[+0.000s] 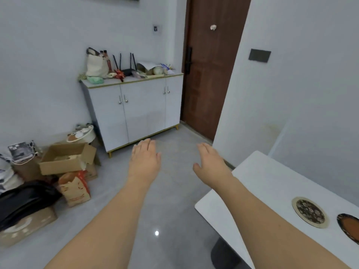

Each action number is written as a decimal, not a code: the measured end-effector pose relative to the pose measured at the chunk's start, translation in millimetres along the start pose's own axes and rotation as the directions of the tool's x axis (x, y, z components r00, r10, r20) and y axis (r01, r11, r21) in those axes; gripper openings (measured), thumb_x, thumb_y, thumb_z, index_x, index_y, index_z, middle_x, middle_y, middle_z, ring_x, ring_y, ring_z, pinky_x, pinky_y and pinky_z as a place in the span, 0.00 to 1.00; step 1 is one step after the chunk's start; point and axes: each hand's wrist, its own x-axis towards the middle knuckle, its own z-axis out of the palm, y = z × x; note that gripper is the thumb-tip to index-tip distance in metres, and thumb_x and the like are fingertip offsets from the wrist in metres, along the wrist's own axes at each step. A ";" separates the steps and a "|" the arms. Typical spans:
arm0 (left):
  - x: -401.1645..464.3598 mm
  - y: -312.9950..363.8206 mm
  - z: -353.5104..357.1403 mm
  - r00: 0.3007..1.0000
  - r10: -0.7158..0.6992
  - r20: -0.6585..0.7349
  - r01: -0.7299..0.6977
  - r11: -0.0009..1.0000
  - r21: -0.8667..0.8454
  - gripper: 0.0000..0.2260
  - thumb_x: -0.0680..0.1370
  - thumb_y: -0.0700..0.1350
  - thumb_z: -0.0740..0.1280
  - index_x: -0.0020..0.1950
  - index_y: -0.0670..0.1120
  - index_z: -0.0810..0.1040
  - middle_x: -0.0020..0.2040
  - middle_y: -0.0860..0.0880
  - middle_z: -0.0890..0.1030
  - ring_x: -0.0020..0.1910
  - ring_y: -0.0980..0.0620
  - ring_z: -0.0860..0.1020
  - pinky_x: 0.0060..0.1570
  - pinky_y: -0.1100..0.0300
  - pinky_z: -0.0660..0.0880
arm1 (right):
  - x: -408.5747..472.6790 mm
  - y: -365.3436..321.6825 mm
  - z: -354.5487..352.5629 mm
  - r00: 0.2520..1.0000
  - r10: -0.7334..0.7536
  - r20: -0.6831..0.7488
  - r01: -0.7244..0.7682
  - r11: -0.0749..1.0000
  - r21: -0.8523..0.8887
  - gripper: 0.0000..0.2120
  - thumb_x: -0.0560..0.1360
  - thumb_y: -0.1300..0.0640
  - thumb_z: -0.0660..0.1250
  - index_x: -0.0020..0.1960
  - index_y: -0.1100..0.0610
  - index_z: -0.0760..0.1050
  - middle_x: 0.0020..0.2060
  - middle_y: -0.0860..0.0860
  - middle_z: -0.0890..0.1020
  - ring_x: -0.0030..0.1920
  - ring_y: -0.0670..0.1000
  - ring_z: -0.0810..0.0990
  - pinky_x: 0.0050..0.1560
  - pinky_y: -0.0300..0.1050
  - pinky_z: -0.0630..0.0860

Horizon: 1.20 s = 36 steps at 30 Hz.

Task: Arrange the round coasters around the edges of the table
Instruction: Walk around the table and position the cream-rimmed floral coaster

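White tabletop (272, 183): it fills the lower right of your view, with 1 rounded corner pointing toward the floor and a dark pedestal base (223, 255) showing under its near edge.
Coasters: 2 are in sight, both lying flat on the tabletop near your right forearm. The patterned coaster (310, 212) is dark with a pale rim. The orange coaster (349, 228) sits just beside it to the right, apart from it, and is cut off by the frame edge.
Left hand (144, 159): you hold it out over the grey floor (174, 210), palm down, fingers straight and close together, thumb slightly out. It grips nothing.
Right hand (210, 162): also stretched forward, palm down, fingers extended, thumb spread to the left. It is empty, and it hovers just past the far corner of the tabletop, well apart from both coasters.
Cabinet (136, 109): white, with small knobs and short gold legs, against the wall ahead of your hands. A cloth bag (97, 65), a black router (126, 69) with antennas and other small clutter sit on top.
Door (209, 65): brown wood, to the right of the cabinet, with a dark handle.
Boxes (66, 158): open cardboard ones piled on the floor at the left, with a paper bag (75, 189) and a black bag (25, 199) next to them.
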 end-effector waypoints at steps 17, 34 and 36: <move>140.4 -209.9 -54.8 0.982 -0.157 -0.104 0.173 0.969 0.178 0.19 0.80 0.48 0.60 0.67 0.39 0.70 0.65 0.40 0.74 0.64 0.40 0.72 0.67 0.47 0.67 | 204.0 -156.2 56.9 0.976 -0.205 0.075 0.197 0.975 0.103 0.29 0.77 0.57 0.59 0.76 0.59 0.55 0.76 0.54 0.58 0.76 0.53 0.54 0.76 0.46 0.53; 396.4 -194.7 13.7 0.963 0.267 0.044 -0.270 0.955 0.123 0.20 0.82 0.49 0.56 0.71 0.40 0.66 0.71 0.42 0.70 0.69 0.41 0.68 0.71 0.50 0.62 | 380.1 -96.8 54.8 0.978 0.183 -0.103 -0.180 0.983 0.035 0.28 0.75 0.57 0.61 0.73 0.60 0.60 0.72 0.55 0.65 0.71 0.56 0.63 0.71 0.47 0.60; 423.8 -179.5 26.3 0.947 0.317 0.059 -0.321 0.943 0.091 0.20 0.82 0.49 0.57 0.71 0.40 0.67 0.71 0.41 0.70 0.68 0.40 0.69 0.70 0.49 0.63 | 386.9 -82.3 50.4 0.958 0.260 -0.124 -0.258 0.966 0.036 0.29 0.75 0.56 0.61 0.74 0.59 0.59 0.73 0.55 0.63 0.72 0.56 0.62 0.72 0.48 0.60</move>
